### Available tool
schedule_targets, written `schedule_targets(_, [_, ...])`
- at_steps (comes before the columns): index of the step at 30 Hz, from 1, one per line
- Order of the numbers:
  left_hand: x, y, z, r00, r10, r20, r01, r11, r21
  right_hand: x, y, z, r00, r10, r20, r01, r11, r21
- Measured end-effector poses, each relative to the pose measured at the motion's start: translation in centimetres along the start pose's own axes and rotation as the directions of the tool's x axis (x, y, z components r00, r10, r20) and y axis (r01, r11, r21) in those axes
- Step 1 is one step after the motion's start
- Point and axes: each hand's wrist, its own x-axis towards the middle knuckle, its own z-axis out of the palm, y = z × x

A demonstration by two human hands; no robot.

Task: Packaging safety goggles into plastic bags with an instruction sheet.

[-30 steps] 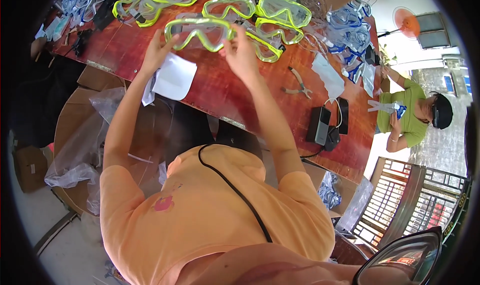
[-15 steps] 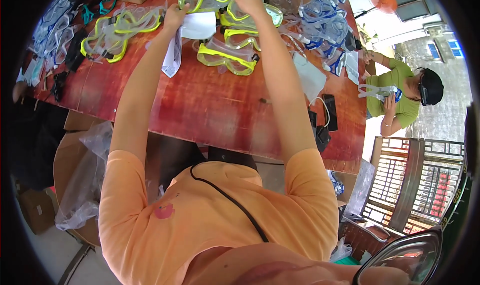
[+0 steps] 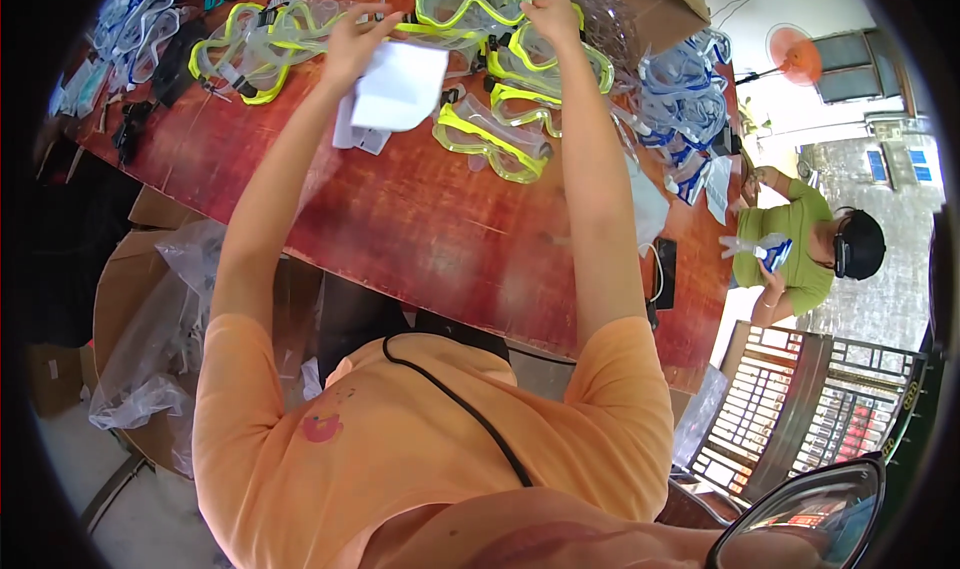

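Note:
My right hand [image 3: 552, 19] has its fingers closed on the right end of a clear diving mask with a yellow-green rim [image 3: 452, 19], at the far side of the table. My left hand [image 3: 358, 47] is left of that mask, fingers stretched out and apart, holding nothing. Just under it lie white paper sheets [image 3: 402, 87]. Several more yellow-rimmed masks lie around my right hand and forearm; the nearest yellow mask [image 3: 492, 144] is on bare red tabletop. Another group of yellow-rimmed masks [image 3: 262, 54] lies left of my left hand.
The red table [image 3: 400, 234] has piles of blue-rimmed masks [image 3: 685, 99] on the right and clear masks [image 3: 145, 24] at far left. A cardboard box [image 3: 670, 4] stands at the back. Across the right side, a person in green [image 3: 795, 224] holds a blue mask. A phone [image 3: 666, 269] lies near the right edge.
My left fingers have come away from the mask's left side and spread. The right hand has closed on its right end. The whole view has shifted, with table things appearing further right and lower.

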Motion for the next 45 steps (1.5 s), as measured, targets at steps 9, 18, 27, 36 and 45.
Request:
schedule_targets(9, [-7.1, -0.8, -17.8, 0.995, -0.023, -0.101, 0.026, 0.999, 0.034, -3.9, -6.0, 0.1, 0.98, -0.099, -0.173, 0.163, 0.899, 0.407])
schedule_targets(18, [-3.5, 1.1, -20.4, 0.962, 0.271, 0.041, -0.164, 0.449, 0.878, -9.3, -19.4, 0.8, 0.89, -0.293, -0.35, 0.344, 0.934, 0.093])
schedule_targets(27, [-4.0, -0.6, -15.5, 0.965, 0.211, 0.154, -0.249, 0.567, 0.786, -1.8, -24.5, 12.5, 0.821, -0.563, -0.093, 0.566, 0.824, 0.013])
schedule_targets(36, [-12.3, -4.1, -10.8, 0.938, -0.108, 0.328, -0.176, 0.667, 0.724, 1.4, -23.1, 12.3, 0.48, -0.449, 0.754, 0.432, 0.868, 0.243])
schedule_targets(45, [-9.5, 2.1, -6.4, 0.809, -0.568, 0.152, 0.587, 0.767, -0.259, -13.5, -19.3, 1.7, 0.544, -0.579, -0.607, 0.804, 0.566, 0.181])
